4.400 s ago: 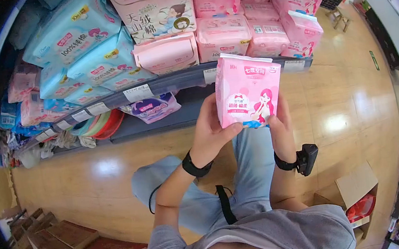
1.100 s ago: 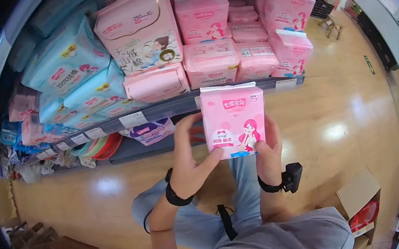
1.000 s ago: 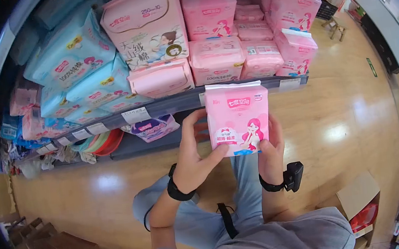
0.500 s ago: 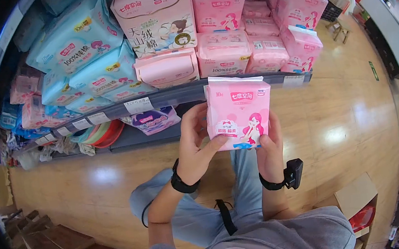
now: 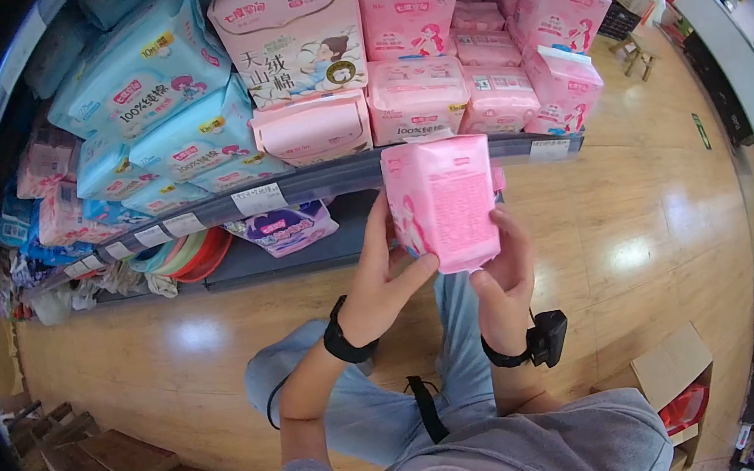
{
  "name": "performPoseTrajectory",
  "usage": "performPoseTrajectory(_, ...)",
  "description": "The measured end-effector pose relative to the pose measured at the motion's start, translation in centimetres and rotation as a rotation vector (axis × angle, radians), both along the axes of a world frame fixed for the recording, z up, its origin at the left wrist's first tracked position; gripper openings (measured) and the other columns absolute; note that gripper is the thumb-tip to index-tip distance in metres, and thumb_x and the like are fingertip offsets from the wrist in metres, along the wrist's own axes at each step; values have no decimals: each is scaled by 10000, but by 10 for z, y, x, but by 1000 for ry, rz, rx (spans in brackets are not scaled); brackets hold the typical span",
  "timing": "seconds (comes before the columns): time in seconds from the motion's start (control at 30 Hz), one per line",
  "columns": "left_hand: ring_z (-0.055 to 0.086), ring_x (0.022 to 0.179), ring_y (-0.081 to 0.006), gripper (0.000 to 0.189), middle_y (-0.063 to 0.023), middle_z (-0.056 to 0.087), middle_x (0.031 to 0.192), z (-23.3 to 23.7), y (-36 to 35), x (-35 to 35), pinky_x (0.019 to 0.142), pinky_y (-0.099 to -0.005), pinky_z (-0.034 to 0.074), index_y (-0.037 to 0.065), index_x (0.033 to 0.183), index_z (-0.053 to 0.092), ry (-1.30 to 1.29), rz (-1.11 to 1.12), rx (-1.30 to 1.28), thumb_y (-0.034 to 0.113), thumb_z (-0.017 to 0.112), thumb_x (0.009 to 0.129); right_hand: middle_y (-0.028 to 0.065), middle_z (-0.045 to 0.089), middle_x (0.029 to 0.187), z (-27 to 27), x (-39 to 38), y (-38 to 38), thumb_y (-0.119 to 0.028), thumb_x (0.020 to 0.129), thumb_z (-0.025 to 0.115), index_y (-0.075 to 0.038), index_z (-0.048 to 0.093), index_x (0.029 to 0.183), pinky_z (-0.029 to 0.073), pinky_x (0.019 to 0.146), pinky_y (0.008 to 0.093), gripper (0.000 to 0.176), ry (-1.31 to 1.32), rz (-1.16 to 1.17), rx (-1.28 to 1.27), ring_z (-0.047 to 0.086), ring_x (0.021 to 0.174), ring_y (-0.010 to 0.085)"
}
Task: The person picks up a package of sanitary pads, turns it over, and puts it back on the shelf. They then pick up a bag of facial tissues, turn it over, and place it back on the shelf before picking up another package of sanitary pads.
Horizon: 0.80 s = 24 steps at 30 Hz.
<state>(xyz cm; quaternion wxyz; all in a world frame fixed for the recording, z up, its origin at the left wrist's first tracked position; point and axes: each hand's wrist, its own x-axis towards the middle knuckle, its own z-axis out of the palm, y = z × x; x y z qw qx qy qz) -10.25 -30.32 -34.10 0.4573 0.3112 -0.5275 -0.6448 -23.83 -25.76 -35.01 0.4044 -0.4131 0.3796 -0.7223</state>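
A pink pack of sanitary pads is held up in front of the shelf edge, its side panel of small print turned toward me. My left hand grips its left side, thumb across the lower left corner and fingers behind. At the lower right, my right hand has its fingers curled along the pack's edge, the thumb just below the bottom corner. Part of the front picture shows on the pack's left face. Both wrists wear black bands, and a small black device sits on the right one.
Pink packs, blue packs and a large pale pink box are stacked on the shelf. Below it are a purple pack and coloured basins. Cardboard boxes stand at lower left, an open carton at lower right.
The pack has turned from its front face to its printed side panel. My right thumb has come off the front and dropped to the bottom corner; my left hand keeps its grip.
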Motion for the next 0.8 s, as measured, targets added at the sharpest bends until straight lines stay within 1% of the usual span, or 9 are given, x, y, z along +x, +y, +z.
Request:
performPoseTrajectory(0.1,262,1215,-206,866,-111,210,1327,-5,0,-4,982,-349,261,37,1340,26,12,-25,-61,116,628,724,103,314,1208,5,3,0,-43,682,619,-18,424,1129,279,941,310,488,88,16,-15,338,1133,196)
performPoseTrajectory(0.13,262,1215,-206,866,-111,210,1327,-5,0,-3,982,-349,261,37,1340,26,12,-26,-61,116,628,724,107,321,1188,9,6,0,-25,701,594,-22,453,1097,326,894,298,420,106,2,-28,353,1105,184)
performPoseTrajectory(0.3,262,1218,-209,862,-121,228,1315,0,-5,-4,998,-345,224,24,1329,64,65,30,-66,143,641,699,109,335,1175,2,-1,-1,-22,728,564,-8,482,1064,363,819,282,346,140,28,-56,392,1039,176)
performPoseTrajectory(0.43,283,1205,-212,844,-129,248,1303,0,-4,-6,988,-334,242,19,1318,93,71,72,-75,122,641,685,109,363,1181,2,-1,-5,-79,724,591,-9,395,1164,350,843,306,487,-15,33,-19,397,1048,187)
performPoseTrajectory(0.53,307,1196,-216,762,-132,292,1289,-5,-4,-3,974,-347,269,8,1299,155,92,58,-36,186,603,709,112,366,1196,-4,-3,-9,-147,714,623,-11,315,1227,330,874,327,614,-95,49,10,386,1073,195)
performPoseTrajectory(0.6,331,1189,-226,660,-136,348,1267,-16,-5,2,956,-373,301,14,1281,222,560,-90,306,269,516,748,115,362,1206,-4,-3,-11,-186,706,642,-13,276,1251,316,896,339,679,-120,77,17,379,1092,200)
performPoseTrajectory(0.7,346,1185,-240,616,-137,378,1261,-25,-4,2,963,-391,292,24,1271,273,669,-172,431,360,410,773,118,353,1216,2,3,-12,-258,700,655,-8,275,1251,286,935,346,715,-99,67,54,358,1128,208)
performPoseTrajectory(0.73,348,1182,-258,600,-147,371,1271,-25,-5,-5,979,-397,267,28,1269,295,864,-337,205,374,362,784,121,353,1220,4,5,-11,-275,704,649,-6,272,1253,274,948,347,718,-111,98,85,353,1138,212)
performPoseTrajectory(0.8,345,1184,-265,607,-147,368,1275,-29,-4,-11,985,-402,253,26,1266,303,777,-304,196,389,352,782,125,354,1224,4,6,-11,-292,708,643,-4,269,1254,262,961,348,722,-123,129,115,348,1148,215)
